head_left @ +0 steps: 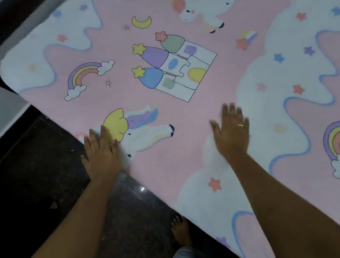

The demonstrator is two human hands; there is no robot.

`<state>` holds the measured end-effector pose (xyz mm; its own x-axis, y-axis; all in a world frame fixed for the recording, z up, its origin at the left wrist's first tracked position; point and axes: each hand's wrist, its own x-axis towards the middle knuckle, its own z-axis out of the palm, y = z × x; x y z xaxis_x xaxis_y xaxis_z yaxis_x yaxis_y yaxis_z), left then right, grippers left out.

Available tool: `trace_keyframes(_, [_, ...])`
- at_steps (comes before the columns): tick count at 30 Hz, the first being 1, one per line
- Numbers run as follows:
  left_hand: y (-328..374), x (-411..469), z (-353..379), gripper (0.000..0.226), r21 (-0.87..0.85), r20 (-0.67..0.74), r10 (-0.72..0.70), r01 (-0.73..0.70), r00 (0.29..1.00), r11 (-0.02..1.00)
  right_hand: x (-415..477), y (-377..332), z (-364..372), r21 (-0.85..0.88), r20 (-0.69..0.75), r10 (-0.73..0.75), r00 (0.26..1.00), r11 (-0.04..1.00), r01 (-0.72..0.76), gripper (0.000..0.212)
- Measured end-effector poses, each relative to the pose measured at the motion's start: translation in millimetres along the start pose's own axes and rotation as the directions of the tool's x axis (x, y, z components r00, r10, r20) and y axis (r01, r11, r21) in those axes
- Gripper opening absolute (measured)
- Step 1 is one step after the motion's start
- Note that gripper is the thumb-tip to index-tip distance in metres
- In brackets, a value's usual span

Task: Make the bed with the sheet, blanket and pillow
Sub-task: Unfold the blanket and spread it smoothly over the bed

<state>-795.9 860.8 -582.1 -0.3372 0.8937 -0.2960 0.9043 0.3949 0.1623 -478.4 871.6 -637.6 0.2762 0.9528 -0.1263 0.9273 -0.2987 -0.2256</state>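
Sheet [211, 111], pink and printed with unicorns, rainbows and a castle, lies spread across the bed, which it covers so fully that no mattress shows; it reaches the far corner at upper left and drapes over the near edge above the dark polished floor [39, 169]; the left hand [102, 150] lies palm down right at that near edge, its fingers straight and resting on a printed unicorn [144, 131], placed there, I judge, to pin the border so that the cloth does not slide while the other hand works; the right hand [232, 131] lies flat further in on the bed, well apart from the left, fingers straight and a little spread, somewhat blurred, a ring on one finger; neither hand has a grip on anything, both palms being flat against the cloth, which suits pressing and sweeping creases out rather than lifting or tugging; the surface around them looks nearly smooth; a bare foot [180, 230] stands on the floor just beside the bed's edge, so the person leans in from the side; no blanket and no pillow appear in view, so the task seems to be at its first stage, the sheet laid and under flattening, with blanket and pillow to come.
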Motion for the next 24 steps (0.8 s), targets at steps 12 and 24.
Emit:
trace_keyframes(12, [33.1, 2.1, -30.8, 0.051, -0.072, 0.032, 0.065, -0.062, 0.997, 0.995, -43.5, -155.7, -18.2, 0.317, 0.267, -0.706, 0.656, 0.708, 0.631, 0.065])
trace_keyframes(24, [-20.8, 128.8, -23.6, 0.052, 0.125, 0.044, 0.376, -0.379, 0.926, 0.917, 24.5, -209.6, 49.5, -0.002, -0.03, -0.011, 0.999, 1.0, 0.011, 0.067])
